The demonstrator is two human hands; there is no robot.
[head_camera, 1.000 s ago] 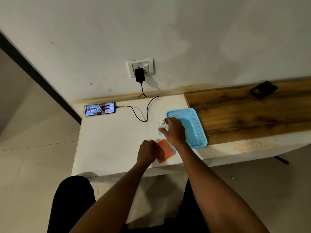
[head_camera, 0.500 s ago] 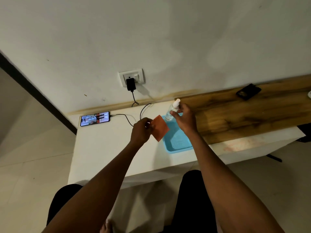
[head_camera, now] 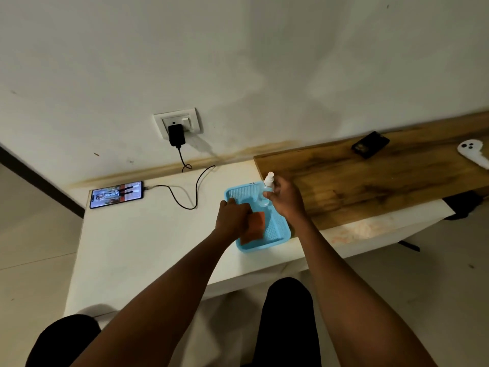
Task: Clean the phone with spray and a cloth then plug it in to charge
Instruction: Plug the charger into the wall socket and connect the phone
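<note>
The phone (head_camera: 116, 194) lies at the back left of the white table (head_camera: 137, 239) with its screen lit. A black cable (head_camera: 185, 197) runs from it to the black charger (head_camera: 176, 135) in the wall socket (head_camera: 179, 123). My left hand (head_camera: 232, 217) holds an orange cloth (head_camera: 256, 227) over the blue mesh basket (head_camera: 277, 234). My right hand (head_camera: 287, 198) grips a small clear spray bottle (head_camera: 267, 185) with a white nozzle, upright above the basket's far end.
A wooden board (head_camera: 370, 181) covers the table's right part. On it lie a dark flat device (head_camera: 370, 147) and a white controller (head_camera: 473, 152) at the right edge. My dark-clad legs show below the table's front edge.
Both hands have come down to the blue basket. The cloth, held up in the air half a second ago, now hangs low inside the basket, and the bottle sits lower too.
</note>
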